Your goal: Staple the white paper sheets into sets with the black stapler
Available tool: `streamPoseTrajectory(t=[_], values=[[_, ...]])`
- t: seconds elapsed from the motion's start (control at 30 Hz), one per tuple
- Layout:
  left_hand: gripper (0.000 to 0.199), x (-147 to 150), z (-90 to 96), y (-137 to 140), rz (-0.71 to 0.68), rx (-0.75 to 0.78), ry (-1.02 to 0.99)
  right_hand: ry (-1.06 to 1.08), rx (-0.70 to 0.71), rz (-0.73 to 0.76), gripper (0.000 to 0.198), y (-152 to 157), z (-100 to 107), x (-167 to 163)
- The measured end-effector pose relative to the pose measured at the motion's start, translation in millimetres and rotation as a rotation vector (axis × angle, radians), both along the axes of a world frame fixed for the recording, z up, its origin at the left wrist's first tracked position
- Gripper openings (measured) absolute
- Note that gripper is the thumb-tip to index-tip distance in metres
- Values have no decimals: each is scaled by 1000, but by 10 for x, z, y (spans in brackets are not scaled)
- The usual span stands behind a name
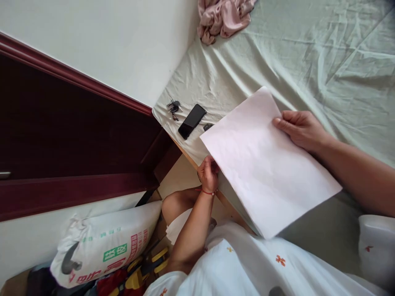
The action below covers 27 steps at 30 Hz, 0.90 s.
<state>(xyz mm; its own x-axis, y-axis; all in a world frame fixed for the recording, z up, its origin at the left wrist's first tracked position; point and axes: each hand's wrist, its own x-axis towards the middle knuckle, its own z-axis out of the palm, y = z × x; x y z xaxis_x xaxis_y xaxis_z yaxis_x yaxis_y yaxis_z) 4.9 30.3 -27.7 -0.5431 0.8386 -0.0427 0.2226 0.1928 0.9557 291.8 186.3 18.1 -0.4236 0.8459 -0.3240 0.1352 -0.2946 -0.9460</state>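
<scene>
A blank white sheet of paper point(268, 164) is held tilted above the bed, in front of my body. My right hand point(300, 127) grips its right edge, thumb on top and the other fingers partly hidden beneath. At the paper's left edge is my left hand point(209, 176), closed with its fingers curled. The paper's edge covers some of those fingertips, and whether they pinch anything is hidden. A red string bracelet point(210, 192) circles the left wrist.
On the bed's pale green sheet point(308, 61) lie a black phone point(191, 121), keys point(174, 107) and a small dark object point(207, 127) partly behind the paper. Crumpled pink cloth point(225, 18) is farther back. A stuffed white sack point(108, 242) leans at lower left, beside dark red woodwork point(77, 119).
</scene>
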Motion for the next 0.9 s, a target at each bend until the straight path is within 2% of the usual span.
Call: streamPoseTrajectory(t=[0.1, 0.17, 0.27, 0.33, 0.43, 0.57, 0.73, 0.9], values=[[75, 25, 28, -126, -60, 16, -156, -30, 53, 98, 48, -22, -48, -38], [70, 17, 19, -173, -135, -61, -160, -44, 65, 142, 47, -20, -69, -39], [65, 5, -25, -150, -94, -146, -116, -4, 42, 179, 44, -11, -76, -26], [63, 17, -51, -87, -9, -101, -125, 56, 20, 186, 41, -7, -75, -18], [58, 62, -59, 1, 78, 21, -188, 80, -8, 184, 47, 2, -87, -10], [54, 103, -35, 16, 107, 84, -305, 29, -42, 218, 48, 48, -153, 12], [49, 78, -25, -20, 139, 175, -464, -21, 28, 209, 48, 107, -246, 53], [47, 60, -58, 1, 164, 174, -372, -3, -2, 191, 46, 125, -304, 65]])
